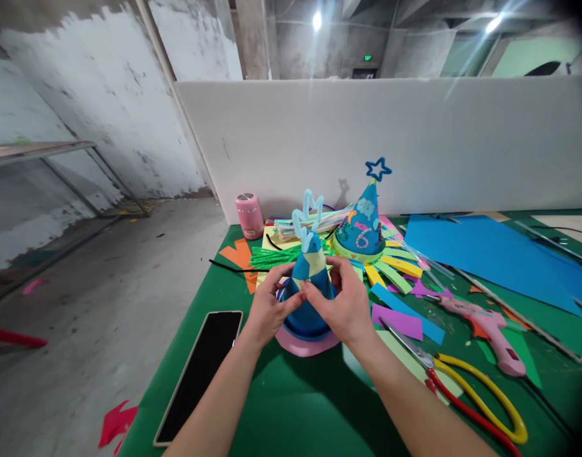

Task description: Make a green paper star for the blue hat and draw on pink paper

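While both hands close around the blue cone hat point(302, 320) at the near edge of the green table point(295, 409), the step seems to be pressing or smoothing the pale yellow patches point(314, 263) on its side, and even, gentle pressure would likely serve best. The left hand point(268, 311) grasps the cone's left flank, and the right hand point(348, 298) grips the opposite one; their thumbs come close together on the front, just below the patches, while the fingers curl around behind, partly hidden. Because the fingers back the wall from outside only, as far as can be seen, a hard push could dent the cone, so it is wise to let the thumbs work lightly from a patch's middle toward its edges. Keeping the hat upright, its pink brim point(306, 348) resting on the table, should steady it. The light blue pipe-cleaner shape point(306, 240) at the tip looks easy to bend, so the fingers do well to stay low. Whether any glue is wet cannot be told. The points of the scissors point(428, 361) lie near the right wrist, and the pink glue gun point(481, 322) lies farther right, so the right arm should avoid sweeping outward.
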The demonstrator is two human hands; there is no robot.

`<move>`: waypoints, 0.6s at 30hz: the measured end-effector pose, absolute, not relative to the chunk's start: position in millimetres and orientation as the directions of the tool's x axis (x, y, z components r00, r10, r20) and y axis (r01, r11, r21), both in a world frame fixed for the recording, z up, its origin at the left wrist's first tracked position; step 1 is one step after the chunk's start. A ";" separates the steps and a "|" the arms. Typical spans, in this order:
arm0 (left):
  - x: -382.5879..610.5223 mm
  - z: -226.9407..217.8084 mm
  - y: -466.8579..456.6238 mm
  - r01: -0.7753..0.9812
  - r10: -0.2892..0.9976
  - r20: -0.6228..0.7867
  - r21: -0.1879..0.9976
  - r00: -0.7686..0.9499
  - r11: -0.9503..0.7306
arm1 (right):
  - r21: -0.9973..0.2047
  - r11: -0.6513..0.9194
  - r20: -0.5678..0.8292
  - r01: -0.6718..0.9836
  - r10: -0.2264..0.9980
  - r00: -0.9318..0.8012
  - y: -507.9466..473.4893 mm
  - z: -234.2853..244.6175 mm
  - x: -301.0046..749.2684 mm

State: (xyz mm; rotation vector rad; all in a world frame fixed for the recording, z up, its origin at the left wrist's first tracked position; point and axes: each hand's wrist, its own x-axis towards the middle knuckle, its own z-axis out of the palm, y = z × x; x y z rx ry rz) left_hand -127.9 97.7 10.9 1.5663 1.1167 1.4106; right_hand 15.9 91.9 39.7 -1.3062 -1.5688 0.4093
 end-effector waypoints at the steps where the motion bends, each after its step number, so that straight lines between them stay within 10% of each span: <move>1: -127.8 11.2 97.6 0.125 0.938 0.346 0.930 0.018 -0.346 | -0.765 0.361 0.481 0.534 0.871 0.100 92.3 39.0 16.3; 18: -129.9 9.9 98.6 0.107 0.948 0.317 0.942 0.022 -0.317 | -0.733 0.407 0.523 0.545 0.849 0.069 93.8 31.7 18.2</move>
